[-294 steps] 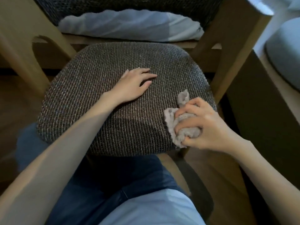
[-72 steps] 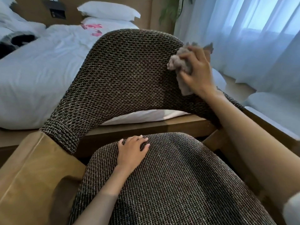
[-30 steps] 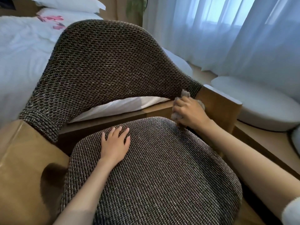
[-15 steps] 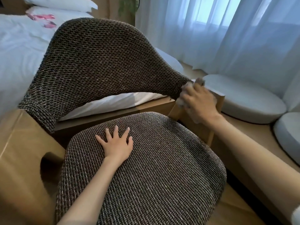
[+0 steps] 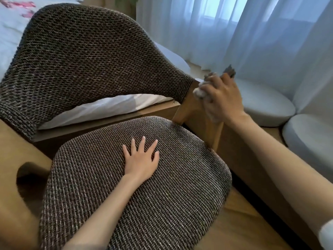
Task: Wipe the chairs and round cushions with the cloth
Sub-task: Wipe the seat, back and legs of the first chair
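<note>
- One chair seat (image 5: 162, 204), nearest: a rounded pad in a coarse brown-and-cream weave. The left hand (image 5: 141, 161) lies flat on it, fingers spread, holding nothing.
- Two pale, smooth wooden arm slabs. The left armrest (image 5: 10, 159), with a rounded cut-out, is well to the left of the left hand. The right armrest (image 5: 196, 114) is directly under the right hand (image 5: 221, 98).
- The right hand's fingers are curled round one cloth (image 5: 200, 92), a crumpled grey-white wad pressed onto the top of the right armrest. Both are motion-blurred.
- One backrest (image 5: 86, 56), beyond the left hand: a curved shell in the same weave. Its right end meets the armrest just left of the cloth.
- Two round cushions, flat, smooth and pale grey, side by side on a low wooden ledge to the right of the right hand: the nearer cushion (image 5: 310, 139) and the farther cushion (image 5: 264, 103).
- One bed (image 5: 108, 107) with a white sheet, behind the backrest.
- Sheer white curtains (image 5: 234, 24) in soft vertical folds, farthest beyond the right hand.
</note>
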A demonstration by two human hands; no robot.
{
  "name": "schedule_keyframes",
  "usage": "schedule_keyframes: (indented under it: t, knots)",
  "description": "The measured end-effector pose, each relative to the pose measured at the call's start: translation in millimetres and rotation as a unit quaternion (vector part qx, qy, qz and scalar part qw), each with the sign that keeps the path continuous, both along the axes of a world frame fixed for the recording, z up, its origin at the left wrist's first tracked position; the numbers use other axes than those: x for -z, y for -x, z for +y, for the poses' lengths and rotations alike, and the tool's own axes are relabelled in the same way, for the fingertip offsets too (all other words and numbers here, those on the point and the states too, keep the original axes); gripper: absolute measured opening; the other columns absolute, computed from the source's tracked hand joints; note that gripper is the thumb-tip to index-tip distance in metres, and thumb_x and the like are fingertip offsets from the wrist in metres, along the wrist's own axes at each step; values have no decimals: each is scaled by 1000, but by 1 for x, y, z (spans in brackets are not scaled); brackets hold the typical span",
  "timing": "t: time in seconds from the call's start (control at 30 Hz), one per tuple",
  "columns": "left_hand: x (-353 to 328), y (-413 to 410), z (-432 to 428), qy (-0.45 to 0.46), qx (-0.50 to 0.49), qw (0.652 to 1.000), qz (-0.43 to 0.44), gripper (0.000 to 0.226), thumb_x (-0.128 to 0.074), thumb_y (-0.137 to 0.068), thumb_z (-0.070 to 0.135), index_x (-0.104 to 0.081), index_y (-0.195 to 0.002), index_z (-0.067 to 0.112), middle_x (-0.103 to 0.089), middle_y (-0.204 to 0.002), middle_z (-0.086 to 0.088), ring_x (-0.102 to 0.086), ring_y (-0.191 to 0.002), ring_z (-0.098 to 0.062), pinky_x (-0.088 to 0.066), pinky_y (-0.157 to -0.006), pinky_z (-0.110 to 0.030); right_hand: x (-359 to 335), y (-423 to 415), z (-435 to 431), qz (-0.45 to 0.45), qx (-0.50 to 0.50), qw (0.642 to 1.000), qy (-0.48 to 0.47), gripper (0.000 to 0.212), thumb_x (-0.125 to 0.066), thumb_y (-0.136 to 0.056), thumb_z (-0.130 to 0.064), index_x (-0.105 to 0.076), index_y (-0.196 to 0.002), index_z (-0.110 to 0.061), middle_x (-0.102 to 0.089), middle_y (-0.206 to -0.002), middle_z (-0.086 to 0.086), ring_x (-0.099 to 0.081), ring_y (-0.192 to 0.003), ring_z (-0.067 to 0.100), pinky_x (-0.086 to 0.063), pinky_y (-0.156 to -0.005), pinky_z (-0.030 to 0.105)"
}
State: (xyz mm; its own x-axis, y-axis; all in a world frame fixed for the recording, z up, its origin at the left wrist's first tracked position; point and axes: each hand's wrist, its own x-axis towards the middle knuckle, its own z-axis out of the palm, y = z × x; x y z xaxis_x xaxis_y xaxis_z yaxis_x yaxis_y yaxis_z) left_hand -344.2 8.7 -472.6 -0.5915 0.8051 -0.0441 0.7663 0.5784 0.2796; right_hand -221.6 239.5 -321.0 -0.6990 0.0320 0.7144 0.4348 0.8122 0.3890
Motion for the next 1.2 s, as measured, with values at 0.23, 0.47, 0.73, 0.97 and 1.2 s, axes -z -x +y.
schedule_keyframes:
  t: [0.23,0.47,0.73,0.97,1.2]
  knots:
    - [2,2,-5,-8,5,1000,10,51,-12,-98,58,-9,-148,49,-1,-161,2,7,-148,-29,8,-117,-54,93,-33,-8,-187,0,982,-23,28,-46,-88,-27,-69,-95,-14,-64,-106,7,-49,-96,26,-38,-77,38]
    - [1,3,-9,-9,10,1000,6,51,-14,-98,57,-10,-149,47,-1,-161,3,7,-148,-27,7,-118,-53,59,-32,-17,-169,30,984,-37,26,-72,-79,-21,-69,-103,-10,-63,-113,14,-55,-92,30,-48,-70,40]
    - [-8,-1,-25,-38,-2,999,-1,48,-25,-101,50,-27,-147,39,-20,-159,4,-11,-147,-18,-2,-119,-48,83,-34,-32,-76,16,995,70,17,-64,-85,-19,-69,-98,-10,-62,-109,13,-52,-85,32,-46,-66,39]
    - [-63,0,-79,-50,-20,993,104,37,-44,-99,36,-51,-134,30,-53,-136,8,-50,-122,-14,-46,-92,-34,71,2,-88,34,-69,930,361,32,-68,-83,-15,-66,-115,-17,-58,-118,3,-46,-108,25,-37,-92,33]
    - [-133,-19,-149,-193,-67,931,302,23,-69,-82,18,-71,-105,16,-69,-100,-1,-64,-92,-22,-55,-69,-36,34,101,-161,98,-237,815,519,37,-61,-77,-18,-66,-112,-9,-58,-106,-6,-51,-100,5,-28,-86,-2]
